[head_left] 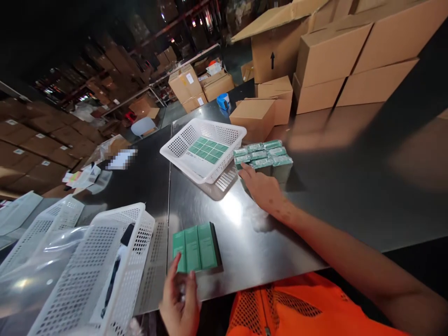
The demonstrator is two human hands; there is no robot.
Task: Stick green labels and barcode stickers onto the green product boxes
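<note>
My left hand (180, 298) is at the near edge of the metal table, thumb and index finger apart. Its index fingertip is at the lower left corner of a row of three green boxes (192, 247) standing side by side. Some small shiny bits show between its fingers, too blurred to name. My right hand (264, 189) reaches across to a block of several green boxes in clear film (262, 156). Its fingers are stretched out against the block's near left corner; the thumb is hidden.
Beyond lies a white perforated basket (206, 177) with a green-printed sheet (209, 149) inside. Another white basket (128, 275) stands at left with clear plastic and a dark-handled item. Cardboard boxes (254, 114), a blue tape roll (223, 101) and stacked cartons (336, 51) fill the far side.
</note>
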